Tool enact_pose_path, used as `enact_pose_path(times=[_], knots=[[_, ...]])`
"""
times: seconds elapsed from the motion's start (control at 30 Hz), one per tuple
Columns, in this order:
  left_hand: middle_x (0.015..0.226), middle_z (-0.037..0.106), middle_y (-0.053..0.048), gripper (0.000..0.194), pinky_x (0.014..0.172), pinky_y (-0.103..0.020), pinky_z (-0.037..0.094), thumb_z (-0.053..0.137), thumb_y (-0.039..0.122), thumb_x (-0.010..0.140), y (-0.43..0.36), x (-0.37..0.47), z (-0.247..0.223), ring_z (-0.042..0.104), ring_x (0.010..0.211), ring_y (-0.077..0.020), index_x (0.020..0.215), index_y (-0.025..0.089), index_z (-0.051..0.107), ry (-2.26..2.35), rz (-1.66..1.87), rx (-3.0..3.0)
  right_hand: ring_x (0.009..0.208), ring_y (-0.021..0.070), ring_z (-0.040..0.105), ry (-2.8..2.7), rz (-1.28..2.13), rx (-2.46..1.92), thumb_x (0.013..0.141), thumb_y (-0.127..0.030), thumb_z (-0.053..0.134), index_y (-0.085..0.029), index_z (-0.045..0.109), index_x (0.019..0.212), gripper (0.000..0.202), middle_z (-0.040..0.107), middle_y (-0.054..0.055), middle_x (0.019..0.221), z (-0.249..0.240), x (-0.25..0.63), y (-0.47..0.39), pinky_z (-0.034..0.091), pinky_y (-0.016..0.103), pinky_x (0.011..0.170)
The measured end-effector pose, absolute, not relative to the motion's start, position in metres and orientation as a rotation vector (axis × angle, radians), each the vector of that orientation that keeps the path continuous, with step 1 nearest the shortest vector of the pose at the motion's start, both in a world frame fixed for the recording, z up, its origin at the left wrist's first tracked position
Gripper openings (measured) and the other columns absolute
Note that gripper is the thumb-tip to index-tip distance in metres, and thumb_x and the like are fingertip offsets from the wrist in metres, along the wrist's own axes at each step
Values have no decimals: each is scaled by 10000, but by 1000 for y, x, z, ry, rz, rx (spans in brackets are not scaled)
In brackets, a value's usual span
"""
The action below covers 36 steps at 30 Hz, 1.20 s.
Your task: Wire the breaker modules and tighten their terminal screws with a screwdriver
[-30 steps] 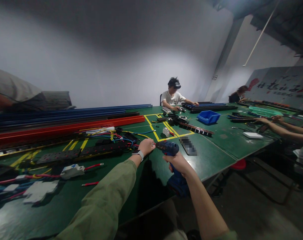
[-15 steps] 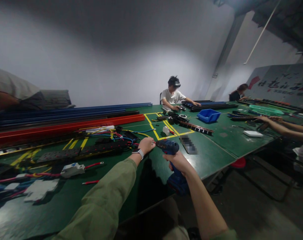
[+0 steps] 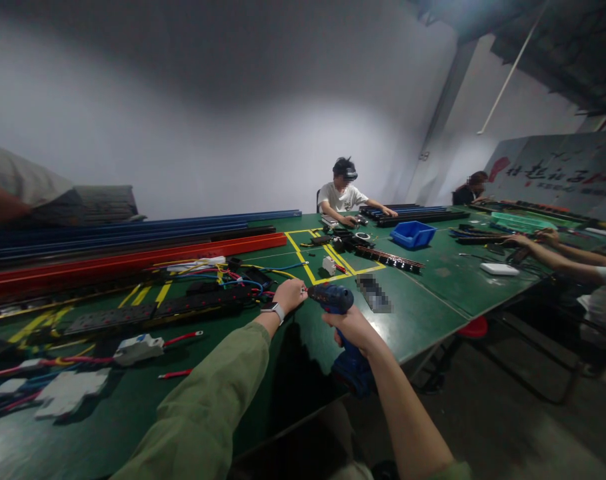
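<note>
My right hand (image 3: 353,328) is wrapped round the grip of a blue cordless drill (image 3: 333,297), its nose pointing left. At that nose, my left hand (image 3: 289,294) is closed on a small part at the end of the wires; most of that part is hidden by the fingers. Red and blue wires run from there to a long black socket strip (image 3: 203,298) on the green table (image 3: 417,313). A white circuit breaker (image 3: 139,348) with a red lead lies left of my left forearm, and another breaker (image 3: 329,266) stands beyond the drill.
A phone (image 3: 373,293) lies right of the drill. Farther back are a blue bin (image 3: 413,234), a red rail (image 3: 133,259) and blue rails (image 3: 193,223). A co-worker (image 3: 343,193) sits across the table; another person's arms (image 3: 557,253) reach in at the right.
The view has shifted slightly, so most things sit a little lower and farther left. Both hands keep the same hold, with the drill nose still against the part at my left hand.
</note>
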<state>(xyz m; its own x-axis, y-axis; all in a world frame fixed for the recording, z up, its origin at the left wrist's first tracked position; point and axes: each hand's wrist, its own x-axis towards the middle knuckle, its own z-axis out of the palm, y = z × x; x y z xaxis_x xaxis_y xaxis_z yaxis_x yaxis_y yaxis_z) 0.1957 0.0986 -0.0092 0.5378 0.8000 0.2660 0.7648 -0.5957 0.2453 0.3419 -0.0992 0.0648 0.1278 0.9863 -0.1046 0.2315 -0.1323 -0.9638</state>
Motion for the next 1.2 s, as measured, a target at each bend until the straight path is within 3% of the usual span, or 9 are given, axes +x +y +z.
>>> enact_pose_path(times=[1.2], knots=[[999,727,-105,258,870,-302,493,595,359,869,103,196,-15,671,979,-229,986,194,756,1369,559,2703,355,103,488,-1225,1074,-1527,784,-251,655,-179,573,855,131,524,-62,537,63,341,-99,357,214,362]])
